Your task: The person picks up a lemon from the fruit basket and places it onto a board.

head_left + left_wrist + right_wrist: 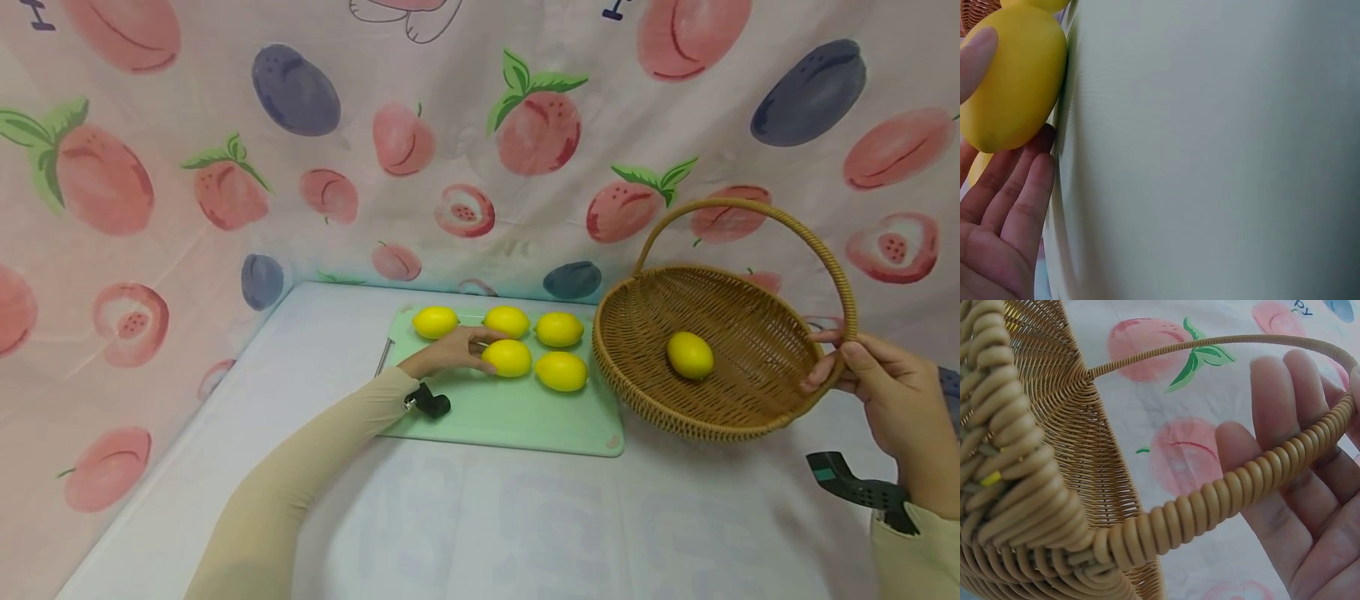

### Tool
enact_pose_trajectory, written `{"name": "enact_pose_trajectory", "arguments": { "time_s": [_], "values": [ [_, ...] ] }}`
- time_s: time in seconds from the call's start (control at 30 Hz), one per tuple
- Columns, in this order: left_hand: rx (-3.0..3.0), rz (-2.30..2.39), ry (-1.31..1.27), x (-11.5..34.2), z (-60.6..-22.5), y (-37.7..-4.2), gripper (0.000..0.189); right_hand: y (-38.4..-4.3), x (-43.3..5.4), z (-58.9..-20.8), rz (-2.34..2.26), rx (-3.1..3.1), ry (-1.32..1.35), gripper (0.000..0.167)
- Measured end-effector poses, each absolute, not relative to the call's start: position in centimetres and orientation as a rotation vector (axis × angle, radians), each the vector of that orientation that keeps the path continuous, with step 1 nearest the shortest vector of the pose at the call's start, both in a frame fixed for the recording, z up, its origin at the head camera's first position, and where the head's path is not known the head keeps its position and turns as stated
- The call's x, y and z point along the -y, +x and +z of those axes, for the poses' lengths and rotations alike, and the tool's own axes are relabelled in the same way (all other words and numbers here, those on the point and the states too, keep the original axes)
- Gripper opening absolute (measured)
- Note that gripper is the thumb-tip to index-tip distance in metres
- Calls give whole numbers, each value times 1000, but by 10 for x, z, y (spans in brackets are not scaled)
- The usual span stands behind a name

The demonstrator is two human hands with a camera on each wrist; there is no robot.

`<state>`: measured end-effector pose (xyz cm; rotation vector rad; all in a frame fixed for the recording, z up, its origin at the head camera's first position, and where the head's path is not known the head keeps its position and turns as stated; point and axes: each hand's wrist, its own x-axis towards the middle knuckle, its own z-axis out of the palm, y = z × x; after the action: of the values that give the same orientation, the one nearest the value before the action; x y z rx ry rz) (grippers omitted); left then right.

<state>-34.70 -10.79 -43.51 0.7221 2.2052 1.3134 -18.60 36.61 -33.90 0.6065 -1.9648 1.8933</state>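
Note:
My left hand [456, 350] reaches over the green cutting board [502, 421], thumb and fingers around the near-left lemon [507, 358]. In the left wrist view, the thumb lies on this lemon [1019, 81] and other fingers extend below it, close over the board. Several more lemons lie on the board behind and beside it, among them a front-right lemon [561, 372]. My right hand [892, 387] holds the handle [846, 292] of a brown wicker basket [637, 387], its fingers curled round the wrapped rod [1235, 494]. Tilted toward me, the basket has one lemon [690, 355] inside.
The board rests on a white-covered table [487, 525], with a thin metal handle [385, 357] at its left edge. A fruit-print cloth [465, 125] hangs behind and at the left. The basket stands close beside the board's right edge.

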Motion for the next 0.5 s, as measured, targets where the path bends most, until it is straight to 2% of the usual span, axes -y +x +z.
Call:
{"name": "enact_pose_trajectory", "arguments": {
  "time_s": [0.5],
  "values": [
    [-2186, 1287, 762, 108, -432, -348, 62, -185, -366, -339, 1874, 1972, 615, 29]
  ]
}}
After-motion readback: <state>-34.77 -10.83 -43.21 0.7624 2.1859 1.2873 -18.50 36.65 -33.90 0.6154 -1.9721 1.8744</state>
